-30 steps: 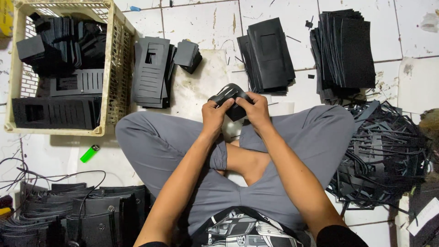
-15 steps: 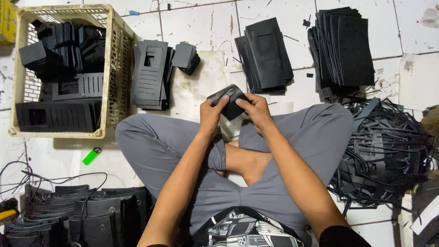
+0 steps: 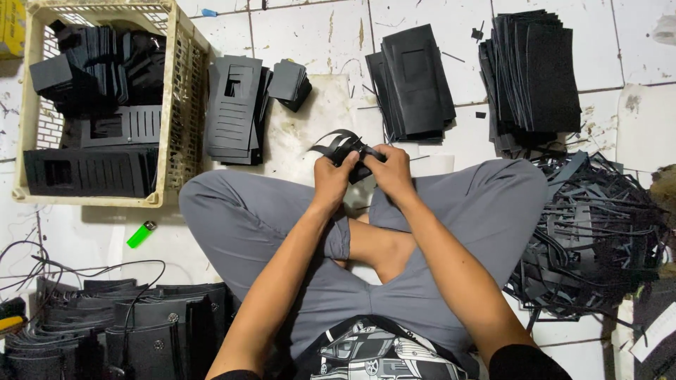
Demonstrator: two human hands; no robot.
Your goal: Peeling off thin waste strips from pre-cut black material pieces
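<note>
Left hand [image 3: 331, 179] and right hand [image 3: 389, 172] both grip one black slotted piece [image 3: 343, 146] at 12 o'clock above the knees. Judged mid-batch: crate [image 3: 176, 105] at 10 o'clock holds finished pieces; flat stacks [image 3: 412, 81] at 1 o'clock remain.

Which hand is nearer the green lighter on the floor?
Left. The left hand grips the black cut piece up and right of the green lighter; the right hand is farther right.

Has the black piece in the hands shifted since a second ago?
Hardly: the black piece sits at the same spot near the stack of black sheets, but has opened into loose strips between the left hand and right hand.
</note>
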